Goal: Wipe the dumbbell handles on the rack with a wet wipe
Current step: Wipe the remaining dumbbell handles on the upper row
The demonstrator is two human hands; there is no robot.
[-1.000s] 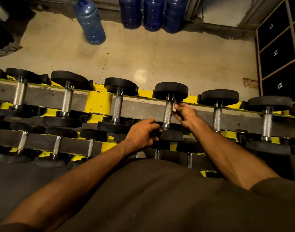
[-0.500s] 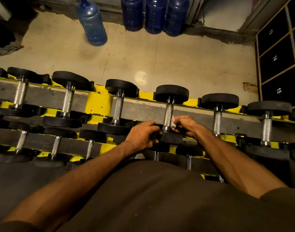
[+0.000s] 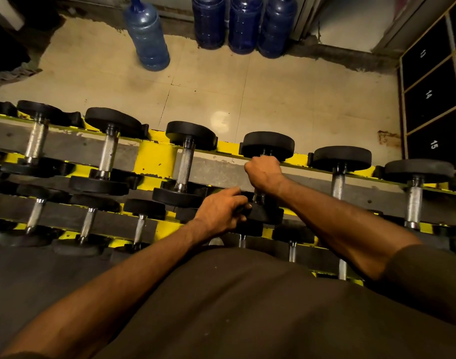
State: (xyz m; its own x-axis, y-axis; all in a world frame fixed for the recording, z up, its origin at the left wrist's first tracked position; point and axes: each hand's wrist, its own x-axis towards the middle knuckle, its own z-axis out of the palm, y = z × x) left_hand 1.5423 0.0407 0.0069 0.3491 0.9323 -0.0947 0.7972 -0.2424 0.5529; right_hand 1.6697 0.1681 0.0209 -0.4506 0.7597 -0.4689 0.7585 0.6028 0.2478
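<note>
Wiping step: the right hand (image 3: 264, 174) is fisted round the steel dumbbell handle (image 3: 258, 197), wet wipe hidden; the left hand (image 3: 219, 211) grips its black near weight (image 3: 265, 213). Next, probably a stroke down toward the left hand.

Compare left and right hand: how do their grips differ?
The right hand is fisted round the handle, at its far end; the left hand curls over the near head. The right hand sits farther up the rack than the left hand. Both hold the same dumbbell.
</note>
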